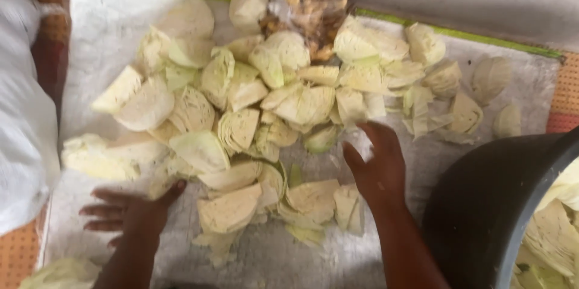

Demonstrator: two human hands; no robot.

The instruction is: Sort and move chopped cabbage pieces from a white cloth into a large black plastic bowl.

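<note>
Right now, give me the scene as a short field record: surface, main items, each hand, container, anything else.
surface: white woven sheet spread on the floor
main items: heap of cut cabbage wedges, pale green and cream
left hand: flat on the sheet, fingers spread, empty, thumb tip near a wedge
right hand: open over the sheet at the heap's edge, holding nothing
container: dark round tub at right, cut cabbage inside
other: clear plastic bag of brownish pieces at the far edge; white sack at left
</note>
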